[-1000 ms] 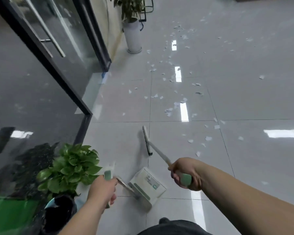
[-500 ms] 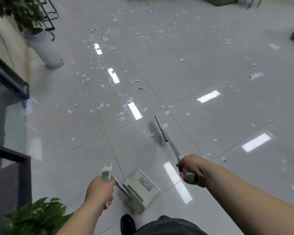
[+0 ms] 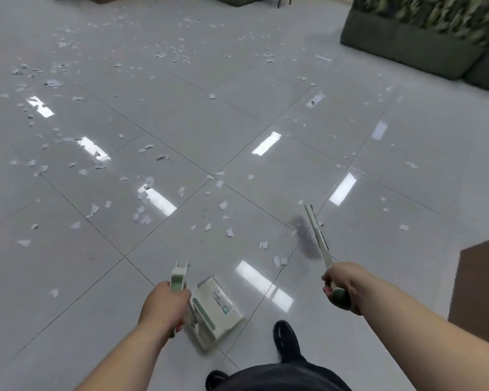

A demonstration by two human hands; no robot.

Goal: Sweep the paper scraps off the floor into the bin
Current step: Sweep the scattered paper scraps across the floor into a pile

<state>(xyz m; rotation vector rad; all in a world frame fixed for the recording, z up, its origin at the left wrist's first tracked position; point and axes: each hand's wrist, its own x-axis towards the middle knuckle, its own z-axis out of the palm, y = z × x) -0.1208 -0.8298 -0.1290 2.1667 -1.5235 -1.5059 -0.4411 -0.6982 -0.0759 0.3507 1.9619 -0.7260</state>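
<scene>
White paper scraps (image 3: 144, 218) lie scattered over the glossy grey tiled floor (image 3: 181, 114), thickest at the left and far back, with a few near my feet. My left hand (image 3: 164, 304) grips the green-and-white handle of a white dustpan (image 3: 219, 309), which hangs low just in front of me. My right hand (image 3: 342, 286) grips the green end of a broom handle. The broom's narrow head (image 3: 315, 227) points forward over the tiles, to the right of the dustpan, with its shadow beside it.
A dark green sofa or planter box with foliage (image 3: 424, 43) stands at the far right. A brown cabinet corner (image 3: 480, 286) juts in at the right edge. My black shoes (image 3: 287, 338) and dark trousers show at the bottom.
My view has swung to the right: the glass door and potted plants at the left are out of sight, and the green sofa and brown cabinet have come in. The broom head moved right.
</scene>
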